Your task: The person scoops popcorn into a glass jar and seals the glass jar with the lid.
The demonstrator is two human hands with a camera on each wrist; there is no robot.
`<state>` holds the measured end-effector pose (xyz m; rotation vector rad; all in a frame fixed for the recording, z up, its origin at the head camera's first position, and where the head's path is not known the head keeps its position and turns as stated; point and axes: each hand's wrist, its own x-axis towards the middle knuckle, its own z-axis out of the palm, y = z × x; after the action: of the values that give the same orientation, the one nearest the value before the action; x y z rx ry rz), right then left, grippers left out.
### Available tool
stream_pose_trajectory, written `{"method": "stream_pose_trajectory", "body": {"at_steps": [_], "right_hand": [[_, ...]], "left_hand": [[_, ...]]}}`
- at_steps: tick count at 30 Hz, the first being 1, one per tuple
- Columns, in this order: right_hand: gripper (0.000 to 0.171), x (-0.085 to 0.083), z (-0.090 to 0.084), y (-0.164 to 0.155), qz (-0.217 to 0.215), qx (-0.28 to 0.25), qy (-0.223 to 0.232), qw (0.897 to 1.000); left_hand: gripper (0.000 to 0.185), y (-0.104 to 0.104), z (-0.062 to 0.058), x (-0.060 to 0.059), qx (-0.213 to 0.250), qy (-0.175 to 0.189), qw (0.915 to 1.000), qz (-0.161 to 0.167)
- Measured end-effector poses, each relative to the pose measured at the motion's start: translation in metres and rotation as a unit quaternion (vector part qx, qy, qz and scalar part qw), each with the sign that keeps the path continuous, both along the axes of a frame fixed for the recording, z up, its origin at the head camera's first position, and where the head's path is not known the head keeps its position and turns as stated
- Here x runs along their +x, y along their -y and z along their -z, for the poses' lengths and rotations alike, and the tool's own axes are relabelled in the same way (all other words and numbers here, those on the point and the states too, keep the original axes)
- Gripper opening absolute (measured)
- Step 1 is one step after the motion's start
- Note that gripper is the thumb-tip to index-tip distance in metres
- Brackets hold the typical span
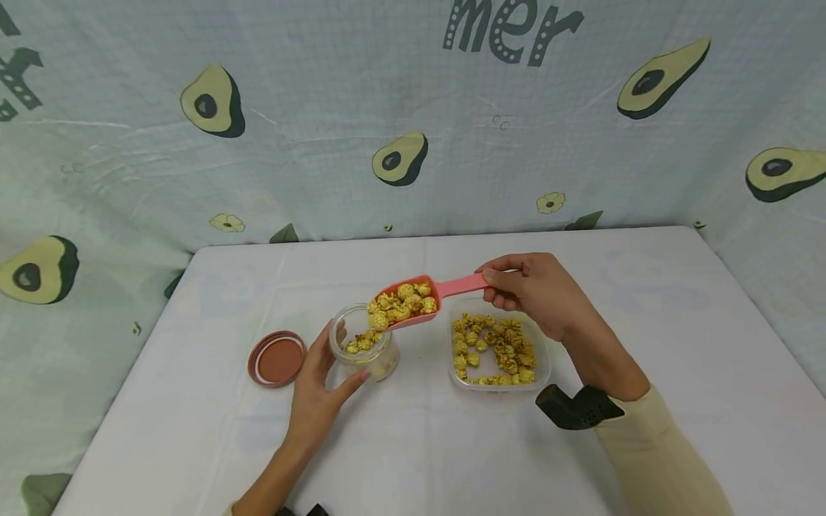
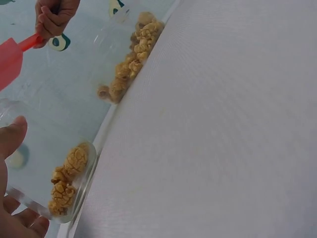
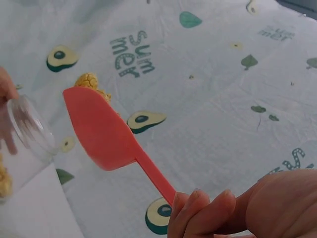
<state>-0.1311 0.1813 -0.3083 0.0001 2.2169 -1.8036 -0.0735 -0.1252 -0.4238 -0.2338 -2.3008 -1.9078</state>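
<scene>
My right hand [image 1: 525, 283] pinches the handle of a pink scoop [image 1: 419, 297] heaped with yellow popcorn [image 1: 401, 304]; the scoop's tip hangs over the mouth of a small clear glass jar [image 1: 361, 351]. My left hand [image 1: 323, 383] curls round that jar from the near side. Some popcorn lies in the jar's bottom [image 2: 67, 178]. In the right wrist view the scoop [image 3: 106, 134] shows from beneath, with the jar [image 3: 27, 131] at the left edge. The left wrist view catches the scoop [image 2: 12, 54] and the right hand [image 2: 52, 17] at the top left.
A clear plastic tub [image 1: 542, 355] with several pieces of popcorn [image 1: 497, 347] stands right of the jar. A brown jar lid [image 1: 277, 358] lies to the left on the white table [image 1: 645, 315]. An avocado-print cloth [image 1: 400, 115] hangs behind and at both sides.
</scene>
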Motion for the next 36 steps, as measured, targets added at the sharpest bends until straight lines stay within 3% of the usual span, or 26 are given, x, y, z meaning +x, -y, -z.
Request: {"method": "stream_pose_trajectory", "body": {"at_steps": [8,36], "right_hand": [[0.028,-0.008,-0.004,0.012,-0.002,0.021,0.006,1.0],[0.023,-0.018,-0.022,0.032,-0.006,0.084,-0.008,0.996]], "left_hand": [[0.084,0.005,0.014,-0.004,0.002,-0.008,1.0,0.004],[0.084,0.007,0.015,-0.004,-0.03,0.002,0.9996,0.001]]}}
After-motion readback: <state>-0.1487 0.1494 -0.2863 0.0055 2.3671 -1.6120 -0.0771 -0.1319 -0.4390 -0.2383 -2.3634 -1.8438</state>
